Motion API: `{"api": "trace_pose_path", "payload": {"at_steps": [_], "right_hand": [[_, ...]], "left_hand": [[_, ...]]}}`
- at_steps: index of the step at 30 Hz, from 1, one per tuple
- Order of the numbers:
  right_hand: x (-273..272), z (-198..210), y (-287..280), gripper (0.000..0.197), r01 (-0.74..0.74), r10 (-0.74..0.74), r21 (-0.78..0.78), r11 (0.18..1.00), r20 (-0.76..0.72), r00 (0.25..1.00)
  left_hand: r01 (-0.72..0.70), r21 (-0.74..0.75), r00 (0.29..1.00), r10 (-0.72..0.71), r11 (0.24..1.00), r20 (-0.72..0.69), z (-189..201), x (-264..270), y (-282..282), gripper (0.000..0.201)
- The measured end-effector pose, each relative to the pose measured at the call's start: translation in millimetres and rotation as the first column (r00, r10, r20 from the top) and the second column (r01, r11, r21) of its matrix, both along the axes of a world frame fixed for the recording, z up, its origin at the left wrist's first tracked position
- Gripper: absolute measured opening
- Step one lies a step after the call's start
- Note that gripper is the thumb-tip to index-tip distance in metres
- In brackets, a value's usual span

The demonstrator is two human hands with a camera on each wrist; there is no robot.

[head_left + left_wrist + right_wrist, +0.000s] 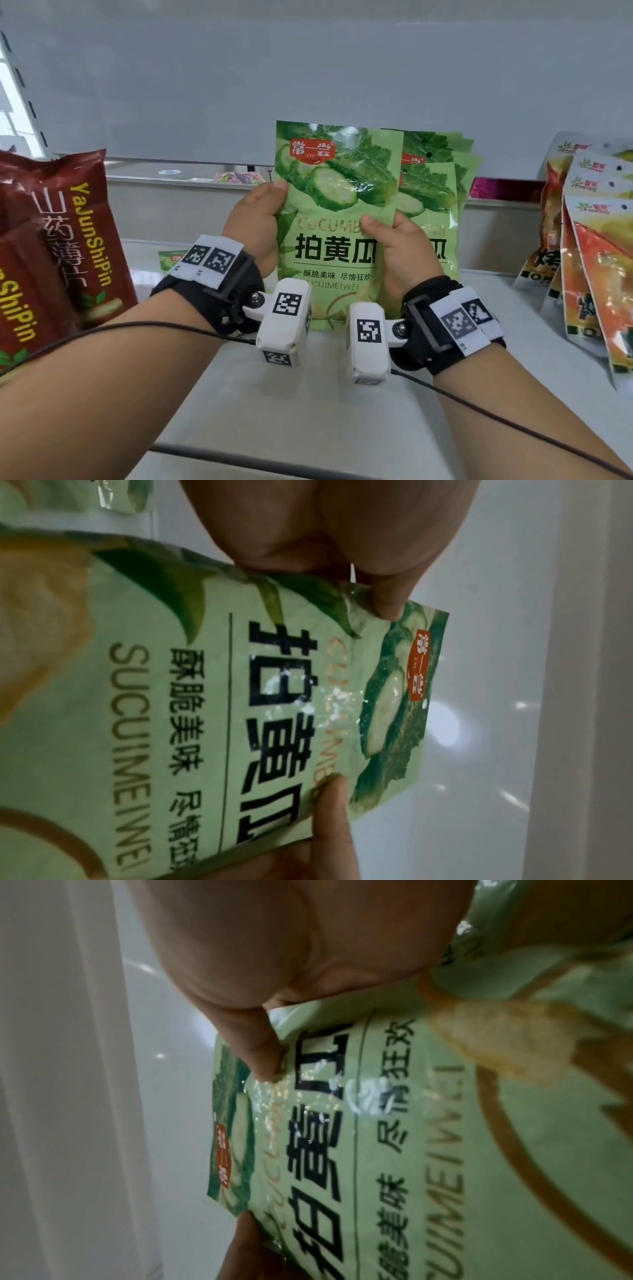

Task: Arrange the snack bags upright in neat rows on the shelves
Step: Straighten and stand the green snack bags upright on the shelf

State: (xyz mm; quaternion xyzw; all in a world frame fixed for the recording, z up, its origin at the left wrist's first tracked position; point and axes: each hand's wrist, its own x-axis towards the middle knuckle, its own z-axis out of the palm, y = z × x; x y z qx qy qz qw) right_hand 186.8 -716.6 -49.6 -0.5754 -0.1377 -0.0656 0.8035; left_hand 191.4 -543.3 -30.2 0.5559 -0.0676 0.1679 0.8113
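Both hands, left (255,219) and right (399,246), grip a cucumber bag (337,205) upright; green row (435,178) just behind, one flat bag (169,262) left.

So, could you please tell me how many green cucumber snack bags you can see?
At least 5: the held bag gripped upright between the left hand and right hand, three or so in the row behind, and a flat bag lying at left. More may be hidden.
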Motion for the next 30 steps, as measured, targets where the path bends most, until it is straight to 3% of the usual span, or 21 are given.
{"api": "trace_pose_path", "payload": {"at_steps": [4,9,12,17,19,24,28,30], "right_hand": [[5,-5,0,0.021,0.040,-0.040,0.014,0.999,0.025,0.999],[10,-7,-2,0.019,0.045,-0.043,0.149,0.988,-0.017,0.999],[10,-9,0,0.012,0.002,0.004,0.147,0.989,-0.046,0.999],[12,-18,1,0.016,-0.088,0.082,-0.045,0.995,-0.129,0.988],[13,-20,3,0.010,-0.035,0.023,-0.093,0.995,-0.125,0.992],[18,-21,-1,0.013,0.044,-0.045,-0.017,0.999,-0.091,0.995],[15,-22,-1,0.008,-0.028,0.022,-0.044,0.999,-0.131,0.991],[13,-22,-1,0.027,-0.121,0.087,-0.168,0.978,-0.197,0.977]], "left_hand": [[0.023,-0.002,1.000,-0.023,1.000,-0.006,-9,0,-1,0.019],[0.116,0.175,0.991,-0.103,0.978,-0.080,-31,-3,0,0.017],[0.083,0.102,0.995,-0.077,0.991,-0.061,-40,-2,2,0.020],[0.028,-0.075,0.999,-0.030,0.997,-0.020,-45,3,8,0.017],[0.080,-0.059,0.996,-0.082,0.995,-0.044,-49,3,10,0.015],[0.254,0.101,0.958,-0.235,0.962,-0.163,-56,0,13,0.022],[0.132,0.086,0.980,-0.117,0.988,-0.160,-54,1,14,0.014],[0.096,0.018,0.983,-0.092,0.995,-0.160,-52,2,16,0.017]]}}
